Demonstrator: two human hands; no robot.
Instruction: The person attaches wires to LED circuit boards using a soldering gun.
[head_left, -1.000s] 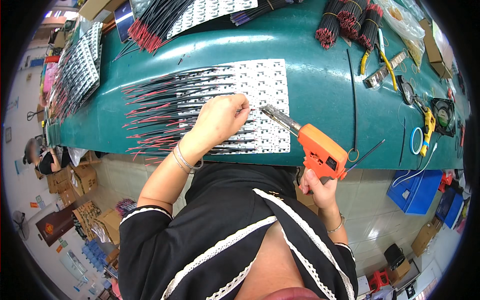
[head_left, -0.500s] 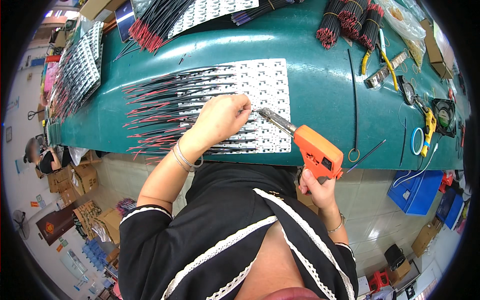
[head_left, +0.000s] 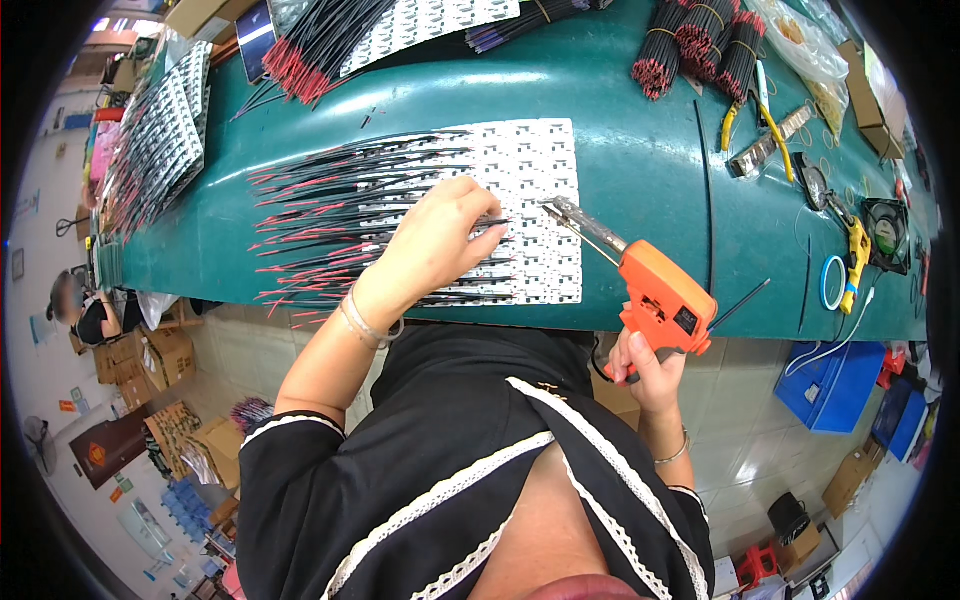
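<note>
A white circuit board panel (head_left: 550,210) lies on the green table, with rows of black wires (head_left: 330,215) fanning out to its left, their far ends red. My left hand (head_left: 435,240) rests over the panel, thumb and fingers closed on a black wire whose dark end shows at the fingertips. In my right hand (head_left: 648,375) is an orange soldering gun (head_left: 668,290), gripped by its handle. Its metal tip points up and left over the panel, a little right of my left fingertips and apart from them.
Bundles of black wires (head_left: 660,60) lie at the back right. Near them are yellow-handled pliers (head_left: 775,130), a yellow tool (head_left: 857,265), a white-and-blue tape ring (head_left: 833,282) and a small black fan (head_left: 887,235). More wired panels (head_left: 165,130) are stacked at the far left.
My right hand has drawn the soldering gun right, its tip moving away from the left fingertips. My left hand stays nearly in place, its fingers slightly shifted.
</note>
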